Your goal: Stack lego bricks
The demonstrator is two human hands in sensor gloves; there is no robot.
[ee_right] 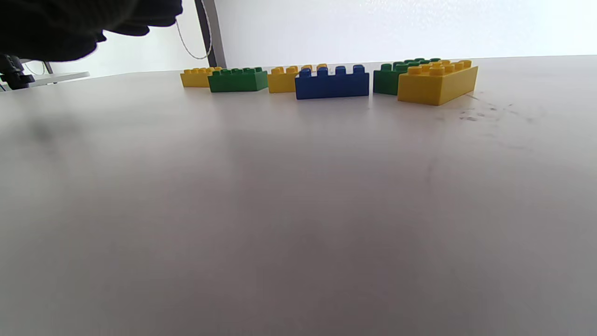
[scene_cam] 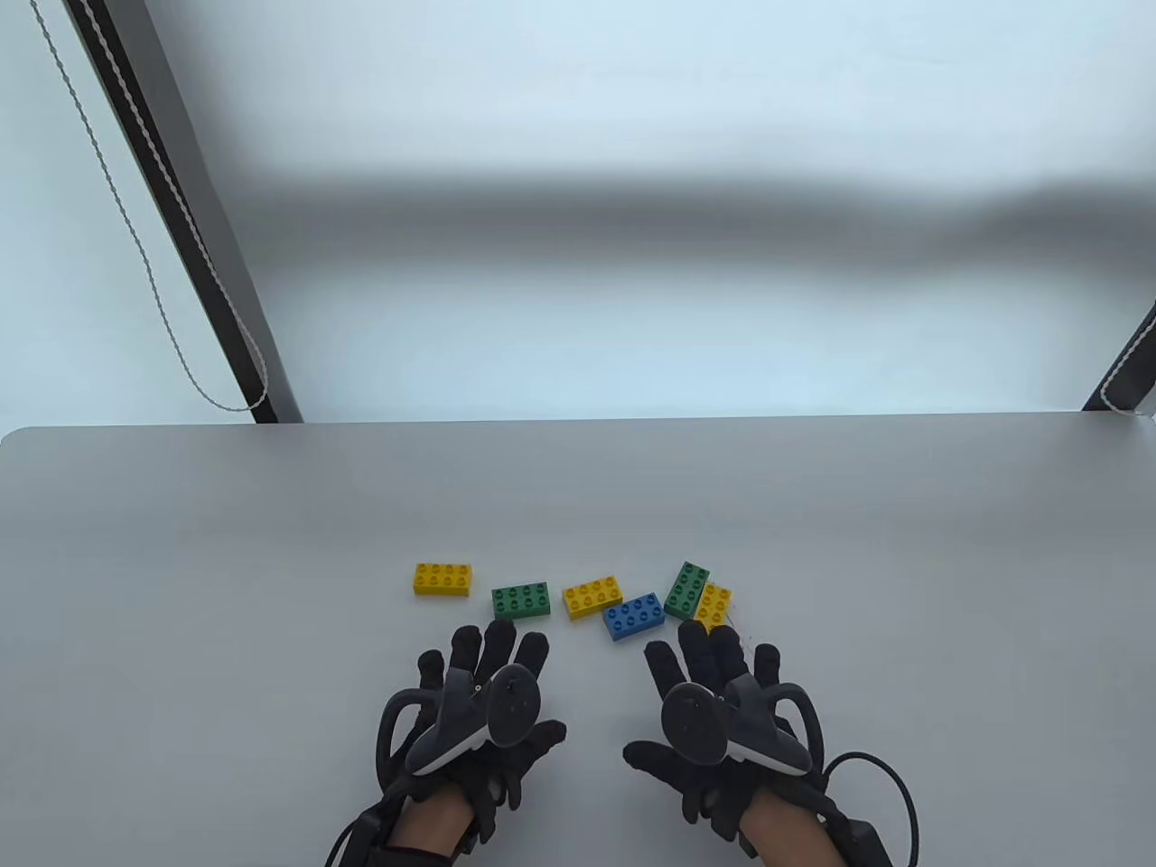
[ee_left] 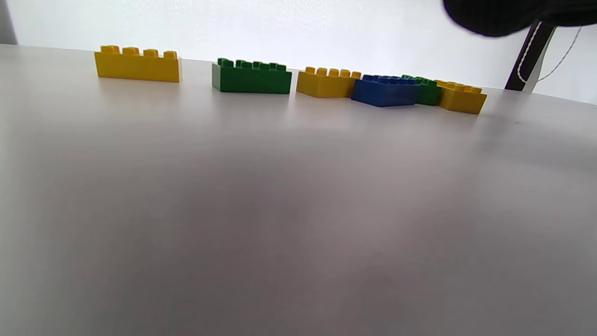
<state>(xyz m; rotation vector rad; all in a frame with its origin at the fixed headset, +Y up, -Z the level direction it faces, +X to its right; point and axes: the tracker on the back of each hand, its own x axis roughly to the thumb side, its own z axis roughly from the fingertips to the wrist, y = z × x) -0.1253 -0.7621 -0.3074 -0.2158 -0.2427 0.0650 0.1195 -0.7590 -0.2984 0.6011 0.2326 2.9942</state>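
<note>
Several bricks lie in a row on the grey table [scene_cam: 181, 560]. From the left they are a yellow brick [scene_cam: 442, 579], a green brick [scene_cam: 521, 601], a second yellow brick [scene_cam: 592, 598], a blue brick [scene_cam: 633, 616], a second green brick [scene_cam: 686, 590] and a third yellow brick [scene_cam: 714, 605]. None is stacked. My left hand [scene_cam: 483, 695] lies flat and empty just before the first green brick. My right hand [scene_cam: 718, 700] lies flat and empty before the third yellow brick. The wrist views show the same row, with the blue brick [ee_left: 385, 91] [ee_right: 332, 83] in the middle.
The table's far edge [scene_cam: 578, 420] runs across the middle of the table view. A black stand with a white cord [scene_cam: 172, 208] rises at the back left, and another stand [scene_cam: 1124, 370] at the back right. Faint dark specks [ee_right: 475, 114] mark the table right of the bricks.
</note>
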